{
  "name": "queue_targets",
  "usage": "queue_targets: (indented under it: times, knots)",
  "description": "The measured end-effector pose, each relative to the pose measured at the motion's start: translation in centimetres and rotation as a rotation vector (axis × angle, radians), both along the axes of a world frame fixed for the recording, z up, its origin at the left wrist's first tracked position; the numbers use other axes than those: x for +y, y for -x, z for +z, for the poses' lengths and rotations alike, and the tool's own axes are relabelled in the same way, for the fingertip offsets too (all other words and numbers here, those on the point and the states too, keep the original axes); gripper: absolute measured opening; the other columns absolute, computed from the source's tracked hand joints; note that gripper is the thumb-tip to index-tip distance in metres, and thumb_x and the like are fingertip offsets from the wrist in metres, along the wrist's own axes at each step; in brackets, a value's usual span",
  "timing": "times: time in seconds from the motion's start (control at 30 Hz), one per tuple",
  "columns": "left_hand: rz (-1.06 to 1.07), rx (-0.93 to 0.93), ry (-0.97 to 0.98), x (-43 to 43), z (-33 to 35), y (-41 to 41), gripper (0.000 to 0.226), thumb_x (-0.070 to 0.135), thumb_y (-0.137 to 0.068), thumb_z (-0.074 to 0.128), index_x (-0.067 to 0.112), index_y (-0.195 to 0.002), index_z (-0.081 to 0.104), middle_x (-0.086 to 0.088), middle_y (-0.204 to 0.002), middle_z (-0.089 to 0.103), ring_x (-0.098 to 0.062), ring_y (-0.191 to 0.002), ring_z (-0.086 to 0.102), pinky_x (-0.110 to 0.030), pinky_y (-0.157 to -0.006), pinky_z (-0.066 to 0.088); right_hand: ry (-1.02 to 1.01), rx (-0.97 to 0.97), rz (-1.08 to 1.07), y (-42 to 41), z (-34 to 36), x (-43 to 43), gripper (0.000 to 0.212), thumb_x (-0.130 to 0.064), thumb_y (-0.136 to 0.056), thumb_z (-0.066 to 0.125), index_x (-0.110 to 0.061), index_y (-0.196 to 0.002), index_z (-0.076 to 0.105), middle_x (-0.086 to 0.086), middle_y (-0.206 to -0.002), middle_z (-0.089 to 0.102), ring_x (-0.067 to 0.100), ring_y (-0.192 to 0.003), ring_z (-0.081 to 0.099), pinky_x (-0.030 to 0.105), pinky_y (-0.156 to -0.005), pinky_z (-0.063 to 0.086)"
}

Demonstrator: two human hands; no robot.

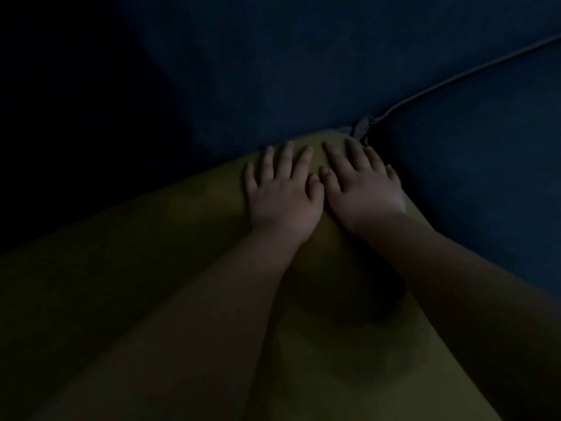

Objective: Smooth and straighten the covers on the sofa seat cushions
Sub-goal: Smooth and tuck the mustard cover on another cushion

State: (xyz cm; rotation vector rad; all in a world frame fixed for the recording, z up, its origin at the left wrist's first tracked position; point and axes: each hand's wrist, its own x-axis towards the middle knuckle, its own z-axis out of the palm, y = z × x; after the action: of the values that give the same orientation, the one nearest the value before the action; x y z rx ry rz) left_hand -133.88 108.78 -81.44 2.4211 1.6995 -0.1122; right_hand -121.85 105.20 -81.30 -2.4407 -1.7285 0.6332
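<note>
Side by side, both hands — left hand (280, 194), right hand (365, 189) — flat, fingers spread, on the olive cushion cover (170, 268)

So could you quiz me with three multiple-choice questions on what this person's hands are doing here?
1. Where do the left hand and right hand rest? A near the far corner of the cushion cover; B on a table; C on the floor.
2. The cover's colour? A red; B mustard yellow; C white.
3. How do the hands lie? A fists; B flat, fingers spread; C curled round a cup.
Answers: 1A, beside the blue sofa fabric; 2B, dim yellow cloth; 3B, straight fingers press down.
</note>
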Motion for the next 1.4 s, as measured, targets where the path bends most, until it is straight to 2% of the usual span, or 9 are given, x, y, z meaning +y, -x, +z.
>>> queue_targets:
  times: [0.23, 0.4, 0.57, 0.63, 0.77, 0.93, 1.07, 1.23, 1.4]
  knots:
    - [0.003, 0.011, 0.061, -0.6, 0.3, 0.1, 0.053, 0.046, -0.101, 0.014, 0.037, -0.153, 0.004, 0.008, -0.162, -0.007, -0.018, -0.148, -0.011, -0.049, -0.118, -0.004, -0.003, -0.008, 0.019, 0.4, 0.5, -1.4, 0.055, -0.052, -0.100, 0.014, -0.039, -0.153, 0.005, 0.000, -0.162, 0.002, 0.023, -0.148, 0.001, 0.046, -0.117, 0.006]
    - [-0.152, -0.222, -0.002, -4.1, 3.8, 0.4, 0.051, 0.042, -0.103, 0.014, 0.036, -0.153, 0.008, 0.009, -0.161, -0.012, -0.014, -0.146, -0.020, -0.045, -0.118, -0.010, -0.171, 0.000, 0.029, -0.7, 3.9, -6.3, 0.054, -0.041, -0.102, 0.023, -0.030, -0.154, 0.011, -0.002, -0.162, 0.006, 0.017, -0.148, 0.001, 0.043, -0.119, 0.004]
    - [-0.049, -0.357, -0.044, -8.7, 5.7, -0.2, 0.054, 0.044, -0.099, 0.017, 0.040, -0.152, 0.002, 0.013, -0.160, -0.017, -0.012, -0.144, -0.025, -0.042, -0.115, -0.015, -0.345, 0.003, -0.037, -0.3, 6.3, -11.3, 0.054, -0.042, -0.101, 0.023, -0.033, -0.153, 0.013, -0.003, -0.162, 0.000, 0.016, -0.148, -0.007, 0.042, -0.118, -0.001]
    - [-0.014, -0.327, -0.043, -10.2, 4.6, 0.2, 0.054, 0.045, -0.099, 0.013, 0.040, -0.151, 0.000, 0.011, -0.160, -0.017, -0.013, -0.144, -0.024, -0.042, -0.115, -0.014, -0.287, 0.007, -0.045, -0.2, 5.4, -12.2, 0.054, -0.044, -0.101, 0.019, -0.037, -0.153, 0.007, -0.004, -0.162, -0.006, 0.017, -0.148, -0.011, 0.043, -0.118, -0.003]
    - [-0.061, -0.050, -0.034, -12.7, 1.0, 1.7, 0.058, 0.049, -0.095, 0.010, 0.037, -0.152, 0.002, 0.004, -0.162, -0.005, -0.019, -0.148, -0.009, -0.049, -0.119, -0.001, 0.013, -0.040, -0.029, 0.4, 1.9, -13.6, 0.055, -0.054, -0.099, 0.009, -0.043, -0.150, -0.009, -0.005, -0.161, -0.013, 0.019, -0.147, -0.014, 0.046, -0.120, 0.000]
    - [-0.080, -0.032, 0.065, -11.9, 1.5, 1.6, 0.055, 0.048, -0.100, 0.013, 0.039, -0.151, -0.004, 0.006, -0.161, -0.013, -0.018, -0.147, -0.016, -0.047, -0.118, -0.006, 0.028, -0.040, -0.028, 0.6, 1.9, -13.4, 0.055, -0.053, -0.099, 0.009, -0.043, -0.150, -0.008, -0.004, -0.162, -0.011, 0.022, -0.148, -0.009, 0.049, -0.119, 0.003]
    - [-0.129, -0.118, 0.119, -13.3, 2.9, 3.8, 0.053, 0.043, -0.102, 0.015, 0.038, -0.152, -0.002, 0.008, -0.161, -0.016, -0.013, -0.146, -0.019, -0.042, -0.119, -0.009, 0.103, -0.056, 0.024, 1.5, 3.3, -14.3, 0.056, -0.052, -0.100, 0.010, -0.040, -0.151, -0.010, -0.002, -0.160, -0.017, 0.024, -0.147, -0.015, 0.051, -0.118, -0.001]
    - [-0.032, -0.320, -0.041, -15.9, 4.6, 9.1, 0.053, 0.040, -0.102, 0.021, 0.037, -0.152, 0.003, 0.008, -0.161, -0.011, -0.013, -0.147, -0.016, -0.039, -0.117, -0.009, -0.127, -0.080, 0.088, 5.5, 5.5, -16.6, 0.055, -0.048, -0.101, 0.014, -0.037, -0.152, -0.003, -0.003, -0.161, -0.012, 0.020, -0.147, -0.013, 0.046, -0.119, -0.003]
    - [0.046, -0.059, -0.017, -17.5, 1.0, 13.5, 0.056, 0.047, -0.097, 0.018, 0.039, -0.152, 0.010, 0.005, -0.162, 0.001, -0.018, -0.149, -0.003, -0.045, -0.119, 0.001, -0.006, -0.209, 0.157, 7.9, 1.7, -18.6, 0.056, -0.052, -0.099, 0.007, -0.038, -0.152, -0.004, 0.000, -0.162, -0.007, 0.022, -0.148, -0.011, 0.050, -0.118, -0.004]
